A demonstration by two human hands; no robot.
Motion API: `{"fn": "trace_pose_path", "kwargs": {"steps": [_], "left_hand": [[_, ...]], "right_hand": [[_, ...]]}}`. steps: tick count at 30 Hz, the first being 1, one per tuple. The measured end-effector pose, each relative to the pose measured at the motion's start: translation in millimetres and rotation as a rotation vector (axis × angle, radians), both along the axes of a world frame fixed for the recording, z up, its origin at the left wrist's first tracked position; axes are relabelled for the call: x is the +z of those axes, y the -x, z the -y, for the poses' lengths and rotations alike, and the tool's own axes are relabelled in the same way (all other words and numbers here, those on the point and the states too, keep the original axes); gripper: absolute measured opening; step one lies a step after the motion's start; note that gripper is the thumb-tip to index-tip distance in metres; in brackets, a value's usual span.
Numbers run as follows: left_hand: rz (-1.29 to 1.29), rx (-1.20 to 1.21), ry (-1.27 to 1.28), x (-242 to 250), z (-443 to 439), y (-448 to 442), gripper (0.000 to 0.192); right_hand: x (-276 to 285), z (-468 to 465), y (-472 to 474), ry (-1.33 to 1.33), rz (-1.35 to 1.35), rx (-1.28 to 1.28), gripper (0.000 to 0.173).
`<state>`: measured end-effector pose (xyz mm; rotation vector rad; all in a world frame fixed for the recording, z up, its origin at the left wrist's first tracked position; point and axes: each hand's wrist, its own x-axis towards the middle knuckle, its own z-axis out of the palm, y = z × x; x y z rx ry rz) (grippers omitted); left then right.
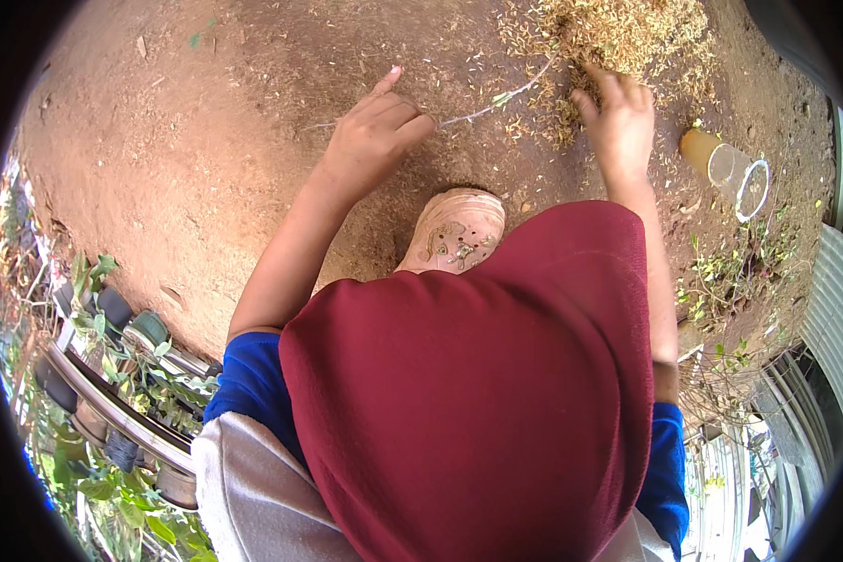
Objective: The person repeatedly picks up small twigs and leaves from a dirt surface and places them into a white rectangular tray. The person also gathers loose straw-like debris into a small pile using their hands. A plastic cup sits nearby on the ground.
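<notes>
My left hand pinches a thin pale strand between thumb and fingers, with one finger stretched out. The strand runs right from that hand to the edge of a loose pile of tan husk-like bits on the ground. A small green piece sits on the strand, about midway along. My right hand, slightly blurred, reaches over the near side of the pile with its fingers apart. Nothing shows in its grasp; whether the fingertips touch the bits is hard to tell.
Right of the pile stands a clear plastic cup with yellow-brown liquid. A pink clog is on the bare soil. Weeds and corrugated sheeting lie right; potted plants and a metal rail lower left. A maroon cloth blocks the lower middle.
</notes>
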<state>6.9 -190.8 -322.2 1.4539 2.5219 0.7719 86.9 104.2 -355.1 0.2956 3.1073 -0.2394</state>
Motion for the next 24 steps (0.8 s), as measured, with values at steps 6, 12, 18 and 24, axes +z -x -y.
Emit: {"fn": "trace_pose_path", "kwargs": {"steps": [6, 12, 18, 24], "left_hand": [[-0.012, -0.035, 0.032, 1.7, -1.3, -1.9, 0.007], [0.001, -0.046, 0.019, 0.6, -7.4, -6.9, 0.004], [0.020, -0.042, -0.004, 2.1, -10.7, -10.8, 0.003], [0.003, -0.071, -0.017, 5.3, -14.0, -12.6, 0.003]], "right_hand": [[-5.5, 26.4, -32.0, -0.005, 0.258, 0.034, 0.064], [-18.8, 27.9, -50.0, 0.149, 0.133, 0.012, 0.032], [-19.8, 21.0, -43.2, 0.133, -0.052, -0.036, 0.011], [19.8, -8.0, 10.9, 0.351, -0.087, -0.314, 0.009]]}}
